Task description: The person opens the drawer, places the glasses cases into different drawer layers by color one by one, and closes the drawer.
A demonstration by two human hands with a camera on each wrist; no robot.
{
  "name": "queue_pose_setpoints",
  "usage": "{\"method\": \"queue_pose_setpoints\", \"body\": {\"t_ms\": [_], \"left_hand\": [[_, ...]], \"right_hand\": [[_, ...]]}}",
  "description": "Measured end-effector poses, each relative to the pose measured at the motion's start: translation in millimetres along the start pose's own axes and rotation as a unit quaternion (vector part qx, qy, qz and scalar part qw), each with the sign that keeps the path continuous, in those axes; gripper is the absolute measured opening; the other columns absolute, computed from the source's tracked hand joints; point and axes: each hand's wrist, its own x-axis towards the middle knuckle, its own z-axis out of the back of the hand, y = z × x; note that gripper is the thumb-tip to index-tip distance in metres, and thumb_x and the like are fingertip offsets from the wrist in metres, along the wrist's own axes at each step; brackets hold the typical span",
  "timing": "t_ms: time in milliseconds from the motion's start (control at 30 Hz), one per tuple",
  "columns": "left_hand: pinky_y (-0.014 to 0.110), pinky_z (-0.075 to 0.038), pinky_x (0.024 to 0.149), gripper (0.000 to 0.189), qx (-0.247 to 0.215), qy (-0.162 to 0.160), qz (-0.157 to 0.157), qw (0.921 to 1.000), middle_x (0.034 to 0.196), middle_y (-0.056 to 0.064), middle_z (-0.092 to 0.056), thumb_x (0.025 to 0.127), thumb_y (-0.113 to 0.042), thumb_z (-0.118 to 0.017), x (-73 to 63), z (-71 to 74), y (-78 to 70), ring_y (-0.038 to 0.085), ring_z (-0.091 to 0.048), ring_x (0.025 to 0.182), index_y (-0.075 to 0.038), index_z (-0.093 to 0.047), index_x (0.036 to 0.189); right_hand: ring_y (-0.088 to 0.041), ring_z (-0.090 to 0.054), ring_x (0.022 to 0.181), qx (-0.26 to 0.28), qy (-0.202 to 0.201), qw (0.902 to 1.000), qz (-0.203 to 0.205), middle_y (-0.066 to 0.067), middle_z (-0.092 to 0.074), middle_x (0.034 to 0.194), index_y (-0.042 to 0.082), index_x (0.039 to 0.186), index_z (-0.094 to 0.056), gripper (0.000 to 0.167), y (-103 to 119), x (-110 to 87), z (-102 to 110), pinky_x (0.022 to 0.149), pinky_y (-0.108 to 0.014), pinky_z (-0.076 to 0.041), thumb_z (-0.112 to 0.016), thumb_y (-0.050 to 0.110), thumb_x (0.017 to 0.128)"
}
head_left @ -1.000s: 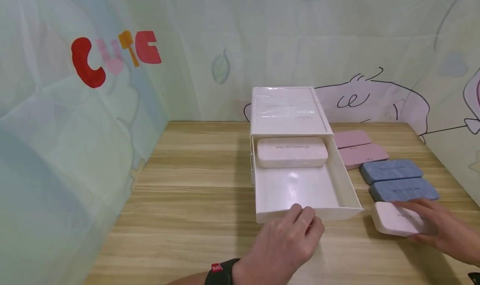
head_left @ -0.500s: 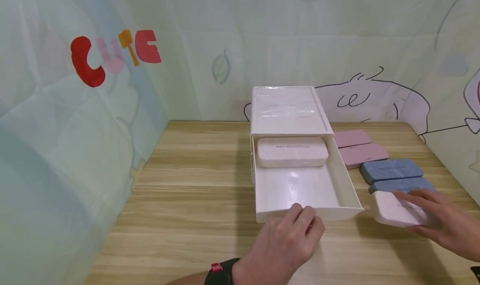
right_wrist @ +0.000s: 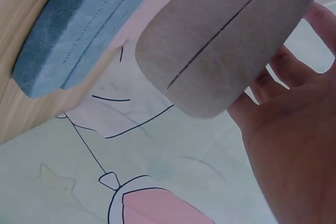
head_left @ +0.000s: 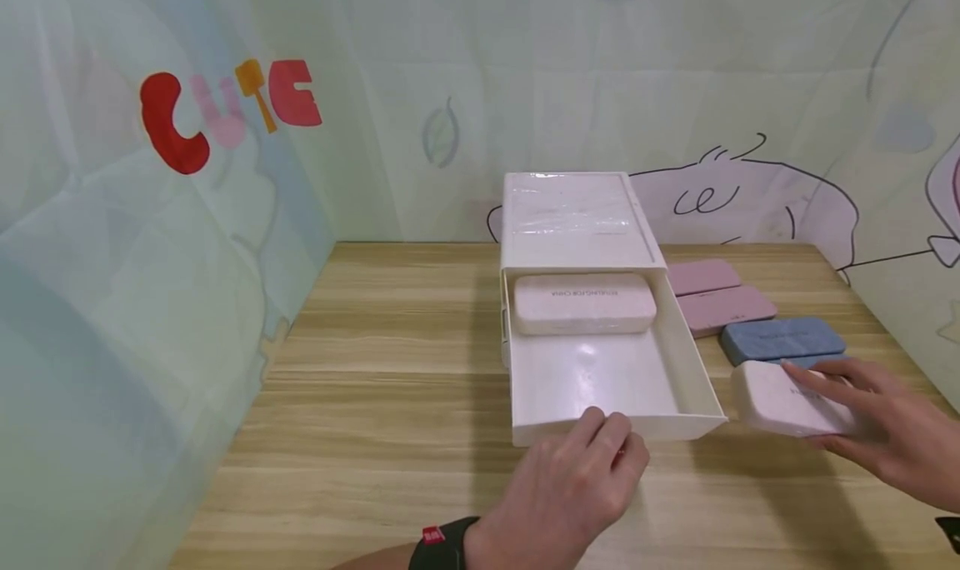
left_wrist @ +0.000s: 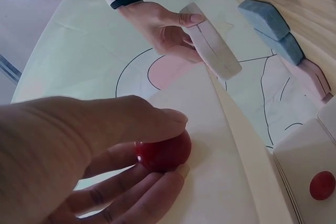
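My left hand [head_left: 570, 482] is at the front of the pulled-out white drawer [head_left: 675, 427]. In the left wrist view its thumb and fingers pinch the drawer's round red knob [left_wrist: 170, 153]. A white glasses case [head_left: 585, 303] lies across the back of the drawer. My right hand [head_left: 892, 437] grips a second white glasses case [head_left: 787, 399] between thumb and fingers, raised off the table just right of the drawer's front corner. The right wrist view shows the held case's dark seam and a small metal hinge, with the case closed.
Two blue glasses cases [head_left: 783, 338] lie right of the drawer, the nearer partly hidden behind the held case. Two pink ones [head_left: 723, 310] lie farther back beside the white drawer box [head_left: 570, 220]. Printed cloth walls [head_left: 420, 70] stand behind and beside the wooden table [head_left: 360, 387].
My right hand has lifted the white glasses case off the table, moving it up and slightly left, now overlapping the nearer blue case. My left hand stays at the drawer front.
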Motion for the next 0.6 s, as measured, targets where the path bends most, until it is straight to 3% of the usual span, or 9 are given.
{"method": "queue_pose_setpoints", "body": {"t_ms": [133, 200, 267, 400, 600], "left_hand": [[0.013, -0.047, 0.058, 0.017, -0.019, 0.024, 0.002, 0.9995, 0.096, -0.003, -0.062, 0.097, -0.005, -0.058, -0.4, 1.9, 0.1, 0.008, -0.056, 0.082, -0.014, -0.070, 0.103], [0.012, -0.047, 0.059, 0.016, -0.019, 0.024, 0.001, 0.9995, 0.096, -0.003, -0.062, 0.096, -0.005, -0.058, -0.2, 1.6, 0.1, 0.008, -0.056, 0.082, -0.014, -0.070, 0.103], [0.012, -0.047, 0.059, 0.016, -0.017, 0.021, 0.000, 0.9996, 0.096, -0.003, -0.062, 0.096, -0.005, -0.058, 0.0, 1.3, 0.0, 0.008, -0.056, 0.082, -0.014, -0.070, 0.102], [0.012, -0.045, 0.056, 0.018, -0.006, 0.008, -0.001, 0.9999, 0.094, -0.003, -0.061, 0.096, -0.004, -0.056, -0.4, 0.1, -0.3, 0.007, -0.054, 0.079, -0.014, -0.070, 0.100], [0.012, -0.042, 0.053, 0.026, 0.002, -0.006, 0.002, 1.0000, 0.092, -0.003, -0.060, 0.098, 0.000, -0.047, -0.1, -0.6, -0.5, 0.007, -0.053, 0.077, -0.013, -0.070, 0.097]], "right_hand": [[-0.027, -0.054, 0.099, -0.012, 0.018, 0.9997, -0.012, -0.012, -0.059, 0.121, 0.033, 0.148, -0.053, 0.102, 3, 4.2, 4, 0.070, -0.022, -0.042, -0.096, 0.023, 0.056], [-0.031, -0.055, 0.099, -0.013, 0.022, 0.9996, -0.014, -0.013, -0.059, 0.122, 0.033, 0.149, -0.053, 0.102, 4, 6.4, 6, 0.068, -0.026, -0.044, -0.096, 0.024, 0.057], [-0.031, -0.054, 0.100, -0.009, 0.019, 0.9997, -0.014, -0.013, -0.058, 0.123, 0.033, 0.149, -0.053, 0.102, 6, 8.4, 8, 0.069, -0.026, -0.043, -0.096, 0.024, 0.057], [-0.031, -0.053, 0.101, 0.009, 0.000, 0.9999, -0.009, -0.014, -0.057, 0.124, 0.031, 0.148, -0.054, 0.101, 9, 11.9, 12, 0.075, -0.014, -0.033, -0.096, 0.022, 0.056], [-0.027, -0.048, 0.105, 0.026, -0.035, 0.9990, -0.005, -0.016, -0.057, 0.125, 0.027, 0.146, -0.057, 0.098, 14, 17.3, 17, 0.081, -0.010, -0.027, -0.096, 0.019, 0.056]]}}
